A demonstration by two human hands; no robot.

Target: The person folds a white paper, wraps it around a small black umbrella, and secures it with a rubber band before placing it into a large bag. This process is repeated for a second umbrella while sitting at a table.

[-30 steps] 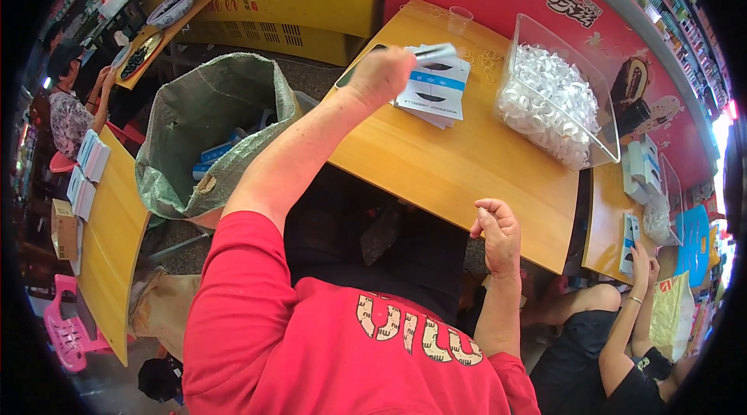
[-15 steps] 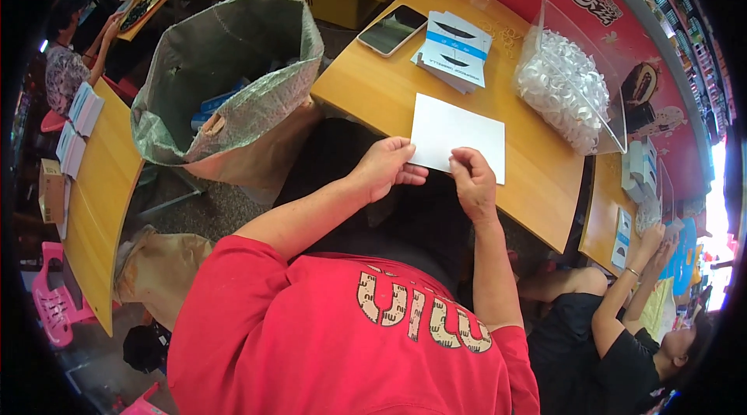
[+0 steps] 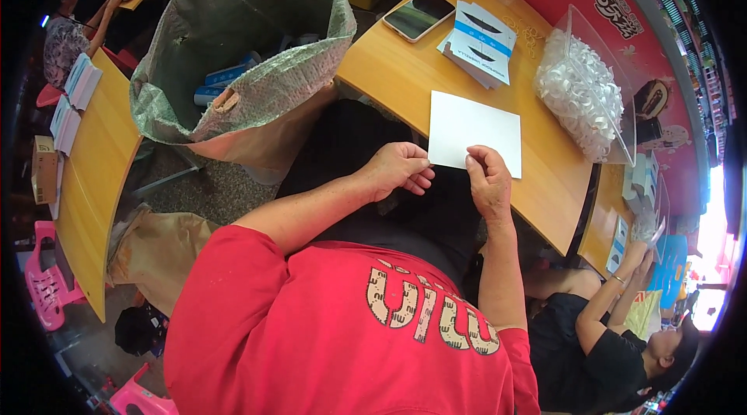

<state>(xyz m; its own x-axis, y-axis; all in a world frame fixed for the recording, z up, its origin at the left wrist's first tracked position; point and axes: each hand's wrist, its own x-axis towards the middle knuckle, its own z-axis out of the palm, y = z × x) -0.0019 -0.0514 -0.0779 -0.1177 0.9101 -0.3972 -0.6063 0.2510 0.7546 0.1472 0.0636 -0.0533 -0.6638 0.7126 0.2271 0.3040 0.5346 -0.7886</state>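
Where the tabletop (image 3: 389, 73) edge curves, white sheet (image 3: 475, 133) lies flat; left hand (image 3: 398, 171) and right hand (image 3: 489, 182) fingers pinch its near edge, at opposite corners.

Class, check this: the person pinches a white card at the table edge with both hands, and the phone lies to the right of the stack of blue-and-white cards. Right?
Not quite. In the head view the phone lies left of the stack. Both hands, left and right, do pinch the white card at the table edge.
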